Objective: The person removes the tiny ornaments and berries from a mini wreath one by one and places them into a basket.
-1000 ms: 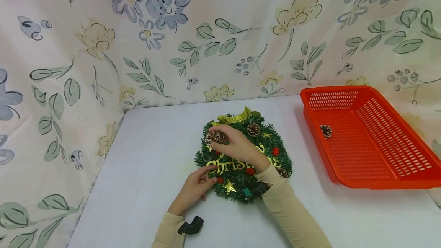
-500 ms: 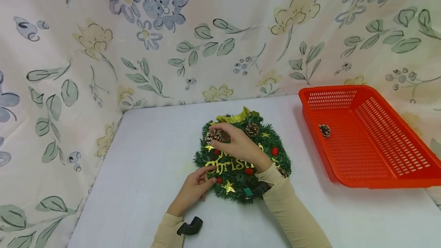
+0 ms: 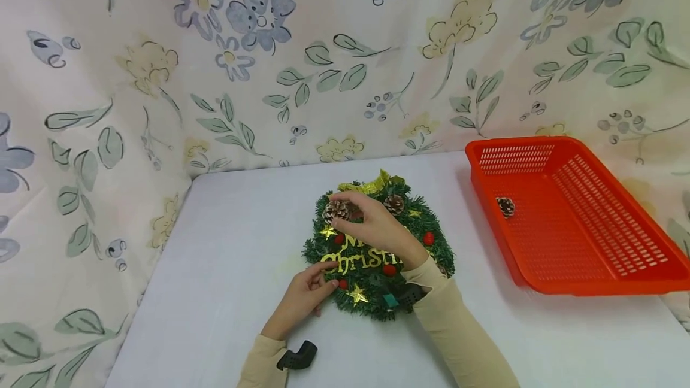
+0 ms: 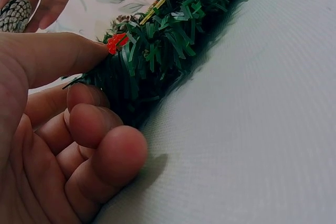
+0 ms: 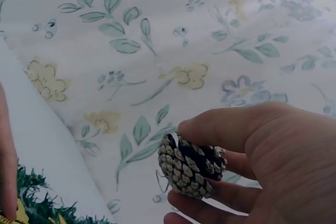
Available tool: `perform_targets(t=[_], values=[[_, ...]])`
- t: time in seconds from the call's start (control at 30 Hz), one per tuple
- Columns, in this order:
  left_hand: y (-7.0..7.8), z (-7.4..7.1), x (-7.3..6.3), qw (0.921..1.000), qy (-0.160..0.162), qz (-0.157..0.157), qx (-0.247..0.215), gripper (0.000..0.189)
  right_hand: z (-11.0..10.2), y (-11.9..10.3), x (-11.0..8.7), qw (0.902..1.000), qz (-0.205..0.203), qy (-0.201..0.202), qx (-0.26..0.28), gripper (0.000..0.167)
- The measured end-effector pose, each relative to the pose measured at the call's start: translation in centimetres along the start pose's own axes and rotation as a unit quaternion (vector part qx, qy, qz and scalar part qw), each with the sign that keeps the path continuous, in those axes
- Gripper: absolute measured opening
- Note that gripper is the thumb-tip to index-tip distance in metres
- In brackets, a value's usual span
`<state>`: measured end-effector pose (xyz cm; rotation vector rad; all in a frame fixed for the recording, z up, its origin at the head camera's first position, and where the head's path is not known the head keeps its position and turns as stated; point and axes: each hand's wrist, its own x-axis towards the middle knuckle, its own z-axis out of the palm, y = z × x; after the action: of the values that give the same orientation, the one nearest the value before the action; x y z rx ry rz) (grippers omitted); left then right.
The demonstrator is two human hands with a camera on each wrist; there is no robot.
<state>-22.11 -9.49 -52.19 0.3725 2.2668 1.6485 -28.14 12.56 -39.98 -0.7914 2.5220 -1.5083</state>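
A green tinsel Christmas wreath (image 3: 430,215) lies on the white table, dressed with gold lettering, gold stars, red berries and pine cones. My left hand (image 3: 303,299) holds its near left edge, thumb on top beside a red berry (image 4: 116,42) and fingers curled at the rim. Over the wreath's upper left, my right hand (image 3: 374,225) pinches a white-tipped pine cone (image 5: 189,165) between thumb and fingers. In the left wrist view that same pine cone (image 4: 16,14) shows raised above the wreath. My right forearm hides part of the lettering and the wreath's lower right.
To the right stands a red plastic basket (image 3: 539,288) with slotted walls. One loose pine cone (image 3: 505,206) lies inside, against its left wall. A gold ribbon bow (image 3: 374,184) tops the wreath's far edge. Floral cloth (image 3: 323,112) hangs behind and left of the table.
The head view has shifted slightly. Both hands keep about the same places, the left at the wreath's edge and the right with the pine cone over it.
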Motion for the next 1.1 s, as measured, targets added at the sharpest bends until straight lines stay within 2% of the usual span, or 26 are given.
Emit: perform_targets(t=[0.2, 0.67, 0.87, 1.1], values=[[0.0, -0.1, -0.1, 0.9999, -0.007, 0.008, 0.007, 0.046, 0.1, 0.2, -0.6, 0.9997, 0.0, -0.001, -0.023, 0.047], [0.1, 0.0, -0.2, 1.0, -0.001, 0.001, 0.009, 0.046, -1.8, -0.4, -2.8, 0.9992, -0.008, 0.022, -0.034, 0.049], [-0.1, 0.0, -0.2, 1.0, -0.004, 0.007, 0.004, 0.046, -2.2, -0.2, -3.7, 0.9994, -0.013, 0.006, -0.031, 0.048], [-0.2, -0.1, -0.2, 0.9999, -0.005, 0.014, 0.002, 0.046, -3.0, 0.2, -4.8, 0.9989, 0.0, 0.001, -0.047, 0.045]])
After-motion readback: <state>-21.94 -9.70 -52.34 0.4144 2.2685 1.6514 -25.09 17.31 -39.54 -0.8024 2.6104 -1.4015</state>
